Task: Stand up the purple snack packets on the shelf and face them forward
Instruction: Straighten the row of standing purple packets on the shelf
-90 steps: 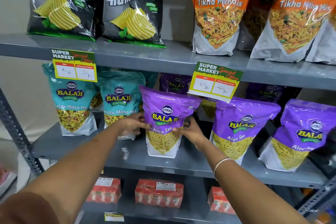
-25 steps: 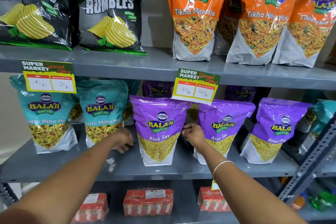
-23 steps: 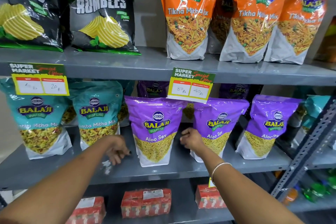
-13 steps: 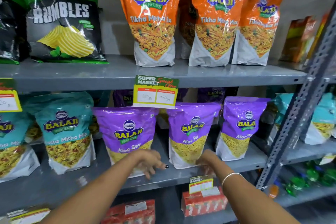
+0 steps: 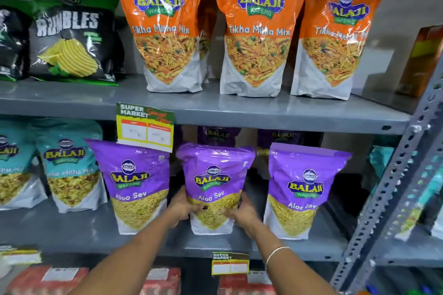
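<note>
Purple snack packets are standing in a front row of three on the grey middle shelf (image 5: 72,235), all upright with their printed fronts facing forward. The middle purple packet (image 5: 214,182) is sitting between both hands, tilting very slightly, with its top bulging toward 12 o'clock. The left hand (image 5: 183,208) is pressing against the packet's lower edge at its 9 o'clock side, fingers curling around onto the front panel, a dark-painted nail showing on the yellow window. The right hand (image 5: 242,214) is cupping the lower edge at the 3 o'clock side, fingers wrapping onto the front; a thin bangle (image 5: 275,252) is circling that wrist. So both sets of fingers are grasping the middle packet near its base.

At 9 o'clock from it, the left purple packet (image 5: 136,182) is standing just beside the left hand, its top partly hiding behind a price tag (image 5: 145,126) hanging from the upper shelf edge (image 5: 263,115). At 3 o'clock, the right purple packet (image 5: 303,187) is standing apart from the right hand. More purple packets (image 5: 219,134) are showing dimly in the back row toward 12 o'clock. Teal packets (image 5: 69,165) are lining up farther toward 9 o'clock. Orange packets (image 5: 257,29) are standing on the upper shelf, with a black chips bag (image 5: 72,38) leaning at their 9 o'clock side. Red boxes (image 5: 52,278) are lying on the shelf below.
</note>
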A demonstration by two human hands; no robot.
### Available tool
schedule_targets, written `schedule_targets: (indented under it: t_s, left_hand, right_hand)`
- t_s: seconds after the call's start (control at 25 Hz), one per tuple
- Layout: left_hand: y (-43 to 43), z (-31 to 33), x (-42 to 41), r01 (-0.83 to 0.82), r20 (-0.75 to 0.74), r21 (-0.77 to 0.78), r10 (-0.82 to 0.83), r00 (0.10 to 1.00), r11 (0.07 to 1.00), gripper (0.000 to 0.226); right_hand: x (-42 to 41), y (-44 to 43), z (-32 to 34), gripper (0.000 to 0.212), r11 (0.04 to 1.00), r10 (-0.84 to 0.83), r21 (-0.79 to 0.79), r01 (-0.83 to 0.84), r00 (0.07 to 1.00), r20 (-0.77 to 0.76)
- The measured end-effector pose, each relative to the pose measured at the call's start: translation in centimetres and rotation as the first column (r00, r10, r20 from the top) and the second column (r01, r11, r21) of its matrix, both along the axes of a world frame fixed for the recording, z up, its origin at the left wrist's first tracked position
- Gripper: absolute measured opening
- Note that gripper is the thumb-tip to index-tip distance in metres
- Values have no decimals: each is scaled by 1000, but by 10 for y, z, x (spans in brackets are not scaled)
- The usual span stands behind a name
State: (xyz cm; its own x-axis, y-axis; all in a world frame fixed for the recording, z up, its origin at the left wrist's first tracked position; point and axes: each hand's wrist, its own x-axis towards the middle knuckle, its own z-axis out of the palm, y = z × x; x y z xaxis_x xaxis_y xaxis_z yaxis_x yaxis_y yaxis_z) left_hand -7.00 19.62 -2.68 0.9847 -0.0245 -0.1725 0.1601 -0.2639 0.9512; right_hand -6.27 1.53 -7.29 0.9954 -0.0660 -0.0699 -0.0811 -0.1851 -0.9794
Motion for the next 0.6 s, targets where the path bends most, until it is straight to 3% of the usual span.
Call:
schedule_targets:
  t_s: [0.12, 0.2, 0.44, 0.52, 0.6]
  left_hand:
    - [4, -2, 4, 29, -14, 27, -29, 999, 999, 75]
    - [5, -4, 7, 31, -36, 20, -30, 999, 999, 77]
    - [9, 2, 8, 90, -31, 42, -88, 996, 995, 73]
    - [10, 6, 8, 115, 3, -53, -115, 993, 992, 71]
    - [10, 16, 12, 113, 49, -205, -106, 993, 972, 63]
  right_hand:
    - [-1, 0, -4, 54, 1000, -21, 16, 21, 1000, -11]
    - [-3, -2, -1, 45, 998, -43, -57, 41, 998, -35]
    - [-13, -1, 9, 43, 993, -32, -115, 26, 998, -56]
    - [-18, 2, 28, 44, 997, -69, -43, 72, 996, 59]
    - [-13, 3, 57, 33, 980, -164, 143, 137, 967, 195]
